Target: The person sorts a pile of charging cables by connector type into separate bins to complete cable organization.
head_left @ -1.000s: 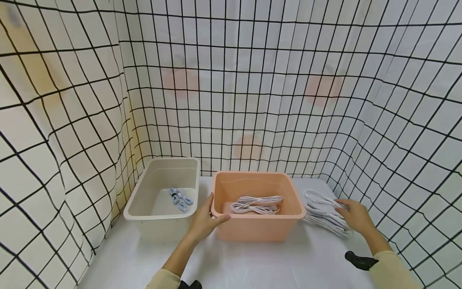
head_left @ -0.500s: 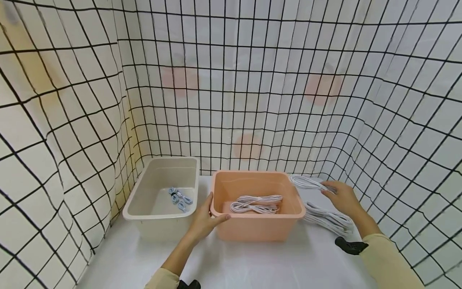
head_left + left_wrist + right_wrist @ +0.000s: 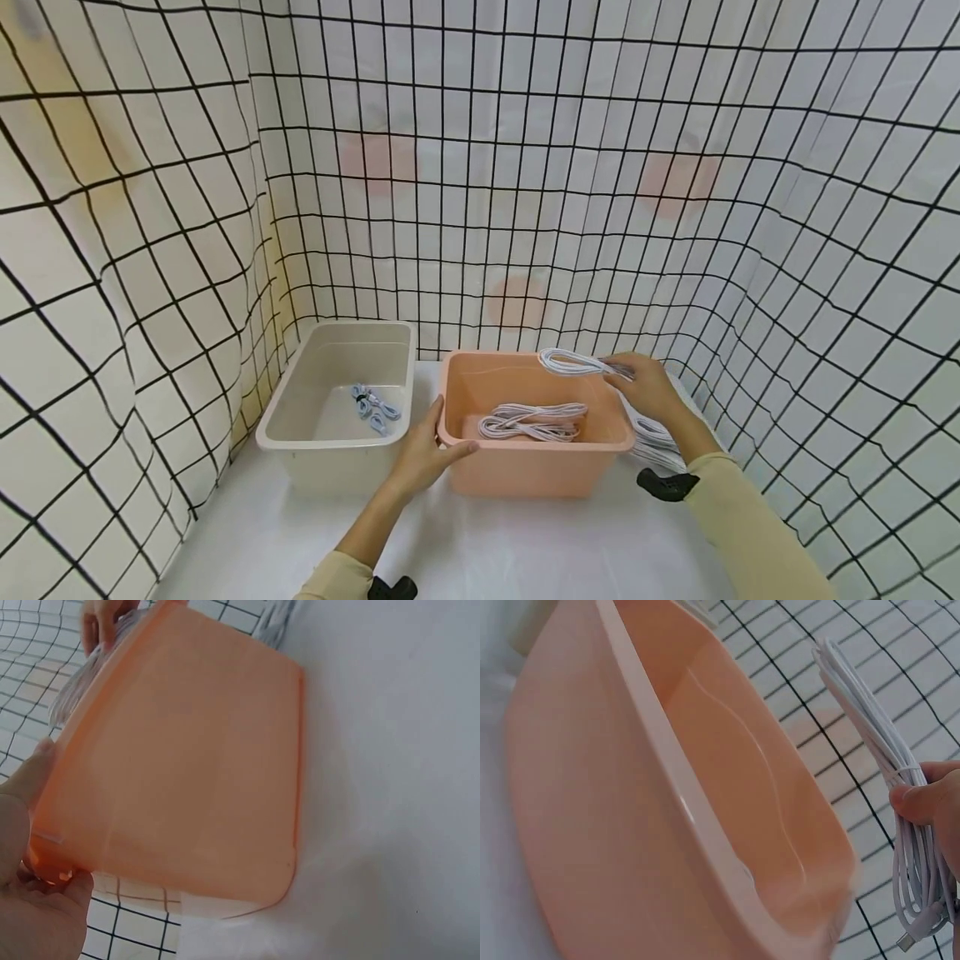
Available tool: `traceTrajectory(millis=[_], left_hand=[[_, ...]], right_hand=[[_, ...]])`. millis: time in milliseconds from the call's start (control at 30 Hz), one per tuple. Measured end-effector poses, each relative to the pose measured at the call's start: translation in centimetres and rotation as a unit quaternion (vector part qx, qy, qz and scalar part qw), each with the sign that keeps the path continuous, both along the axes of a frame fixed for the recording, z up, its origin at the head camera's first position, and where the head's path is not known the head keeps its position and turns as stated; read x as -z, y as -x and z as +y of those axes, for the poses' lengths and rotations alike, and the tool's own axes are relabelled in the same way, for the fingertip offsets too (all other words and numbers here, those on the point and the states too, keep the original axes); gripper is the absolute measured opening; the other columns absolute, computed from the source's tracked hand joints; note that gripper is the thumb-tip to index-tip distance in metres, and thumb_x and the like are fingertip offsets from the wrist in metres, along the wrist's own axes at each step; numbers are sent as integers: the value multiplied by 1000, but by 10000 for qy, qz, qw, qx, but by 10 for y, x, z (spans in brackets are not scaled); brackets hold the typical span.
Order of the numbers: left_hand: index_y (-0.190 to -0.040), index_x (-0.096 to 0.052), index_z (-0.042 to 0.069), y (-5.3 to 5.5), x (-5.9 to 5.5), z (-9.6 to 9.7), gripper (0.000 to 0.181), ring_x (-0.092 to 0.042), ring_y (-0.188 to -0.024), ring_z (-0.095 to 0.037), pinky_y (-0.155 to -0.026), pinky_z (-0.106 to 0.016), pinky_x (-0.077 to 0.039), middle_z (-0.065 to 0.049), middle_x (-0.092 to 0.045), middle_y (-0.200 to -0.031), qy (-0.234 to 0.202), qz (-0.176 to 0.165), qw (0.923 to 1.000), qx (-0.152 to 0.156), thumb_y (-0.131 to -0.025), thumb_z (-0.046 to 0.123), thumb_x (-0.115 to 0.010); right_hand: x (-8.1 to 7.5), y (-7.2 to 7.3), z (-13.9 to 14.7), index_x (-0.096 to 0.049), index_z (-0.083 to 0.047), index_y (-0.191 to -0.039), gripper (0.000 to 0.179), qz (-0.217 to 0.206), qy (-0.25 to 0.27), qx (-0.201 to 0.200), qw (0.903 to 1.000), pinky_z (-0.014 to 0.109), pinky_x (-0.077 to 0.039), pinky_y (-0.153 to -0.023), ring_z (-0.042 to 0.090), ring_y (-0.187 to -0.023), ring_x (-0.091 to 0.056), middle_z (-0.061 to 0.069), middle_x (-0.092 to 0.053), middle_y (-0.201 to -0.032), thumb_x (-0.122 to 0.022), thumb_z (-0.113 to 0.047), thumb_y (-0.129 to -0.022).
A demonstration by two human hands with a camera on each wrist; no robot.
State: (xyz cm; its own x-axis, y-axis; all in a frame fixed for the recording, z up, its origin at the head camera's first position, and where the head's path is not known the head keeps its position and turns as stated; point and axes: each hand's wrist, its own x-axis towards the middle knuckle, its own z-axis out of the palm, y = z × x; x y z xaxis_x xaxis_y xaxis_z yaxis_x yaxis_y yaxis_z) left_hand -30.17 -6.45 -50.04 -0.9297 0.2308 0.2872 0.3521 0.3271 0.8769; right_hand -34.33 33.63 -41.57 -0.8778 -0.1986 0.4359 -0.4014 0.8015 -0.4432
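My right hand (image 3: 647, 389) pinches a coiled white charging cable (image 3: 572, 362) above the right part of the orange bin (image 3: 525, 475). In the right wrist view the coil (image 3: 870, 712) is tied at its middle, and a metal plug (image 3: 906, 942) hangs at its lower end. My left hand (image 3: 422, 460) grips the bin's front left corner, thumb over the front rim and fingers along the side. Inside the bin lie coiled white cables (image 3: 534, 422). Partly hidden behind my right wrist, a stack of similar white cables (image 3: 654, 446) lies to the bin's right.
Left of the orange bin stands a beige bin (image 3: 330, 471) with light blue tied cables (image 3: 372, 407) in it. A black grid net (image 3: 480, 225) hangs before white walls on three sides. The white tabletop (image 3: 517, 550) extends in front of the bins.
My right hand has lifted one coiled cable off the stack and carried it left, over the orange bin. The left hand has stayed on the bin's corner.
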Motion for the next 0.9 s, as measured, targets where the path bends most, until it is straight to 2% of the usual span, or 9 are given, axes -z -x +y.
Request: traceTrajectory(millis=[300,433,600,900], left_hand=[[-160,-20,-9,0,2,-1,109,-48,-138,-42,-109,-53,-42,-28,-34,-159,-41,35,10000,49,-85,34,-87],[-160,-21,-10,1,1,-1,110,-47,-138,-42,-109,-53,-42,-28,-35,-159,-97,92,9999,64,-85,35,-88],[-160,-21,-9,1,-1,0,110,-49,-136,-44,-108,-53,-43,-29,-36,-158,-77,143,9998,77,-84,36,-88],[-160,-21,-9,1,2,0,112,-49,-136,-43,-108,-54,-43,-28,-37,-158,41,61,10000,11,-84,40,-87]], right_hand=[[4,27,-40,-73,0,-125,30,-420,28,-193,9989,63,-47,-100,46,-122,-58,21,-67,-128,-74,-7,-96],[1,35,-52,-69,-2,-131,34,-465,186,-270,9984,63,-43,-104,45,-129,-53,21,-62,-135,-72,-11,-98],[-2,37,-57,-63,-2,-139,42,-332,321,-201,9987,63,-36,-110,46,-137,-44,25,-54,-145,-70,-10,-99],[-1,29,-47,-67,-4,-135,36,-420,540,-49,9976,64,-41,-104,46,-133,-49,22,-57,-141,-67,-12,-100]])
